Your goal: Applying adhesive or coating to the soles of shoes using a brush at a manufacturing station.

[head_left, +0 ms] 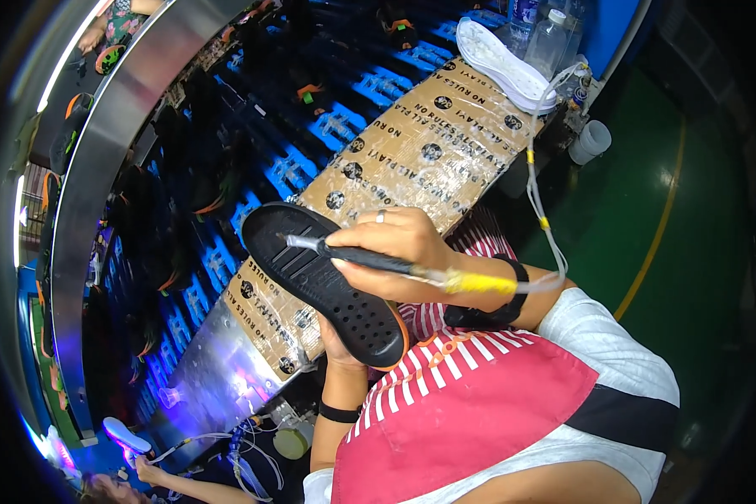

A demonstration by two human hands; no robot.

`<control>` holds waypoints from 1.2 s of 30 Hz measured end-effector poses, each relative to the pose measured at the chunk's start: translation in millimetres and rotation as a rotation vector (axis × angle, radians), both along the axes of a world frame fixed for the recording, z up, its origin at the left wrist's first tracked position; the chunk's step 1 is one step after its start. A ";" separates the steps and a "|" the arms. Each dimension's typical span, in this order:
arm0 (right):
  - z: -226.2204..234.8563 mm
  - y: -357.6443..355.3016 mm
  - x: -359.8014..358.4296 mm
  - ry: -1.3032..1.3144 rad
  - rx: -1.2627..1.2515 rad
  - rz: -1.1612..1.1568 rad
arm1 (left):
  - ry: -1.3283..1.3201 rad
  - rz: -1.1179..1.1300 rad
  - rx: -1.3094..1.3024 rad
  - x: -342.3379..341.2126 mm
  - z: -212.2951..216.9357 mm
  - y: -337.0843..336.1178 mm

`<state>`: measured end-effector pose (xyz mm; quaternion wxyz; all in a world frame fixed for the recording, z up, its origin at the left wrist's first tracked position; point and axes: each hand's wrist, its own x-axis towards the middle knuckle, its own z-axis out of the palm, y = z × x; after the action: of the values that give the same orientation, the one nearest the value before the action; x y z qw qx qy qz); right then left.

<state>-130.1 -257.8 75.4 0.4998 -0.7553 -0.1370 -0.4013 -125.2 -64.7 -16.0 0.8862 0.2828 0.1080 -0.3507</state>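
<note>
Fingers of the left hand (338,344) stay mostly hidden under the black perforated sole (328,281) they cup at centre, while the right hand (403,252) pinches a hose-fed applicator (370,259) onto its ribbed face, cardboard-covered bench (412,155) and white soles (504,63) lying toward one o'clock.

Centre: black shoe sole (328,286) with an orange edge and a grid of small holes; black tool (378,260) banded in yellow. Lower right: red apron (470,420) with white stripes over a grey sleeve (605,344). Upper centre: brown cardboard surface (420,151) patterned with black round marks and lettering; white soles (504,63). Centre left: blue conveyor (328,126). Right: green floor (689,210) with 1 yellow line.
</note>
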 end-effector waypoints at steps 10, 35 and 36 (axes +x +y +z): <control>-11.1 37.6 -4.9 -0.025 -0.278 0.174 | -0.107 -0.066 -0.077 -2.9 5.3 7.7; -30.3 52.9 -19.8 0.008 -0.337 0.431 | -0.300 -0.022 -0.005 10.9 -21.8 34.2; -28.1 52.9 -20.1 0.027 -0.154 0.459 | -0.277 -0.005 -0.098 12.6 -22.9 33.9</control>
<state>-150.3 -204.8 47.3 0.5204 -0.7456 -0.3285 -0.2556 -112.6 -30.8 -39.0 0.9046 0.2853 -0.0335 -0.3151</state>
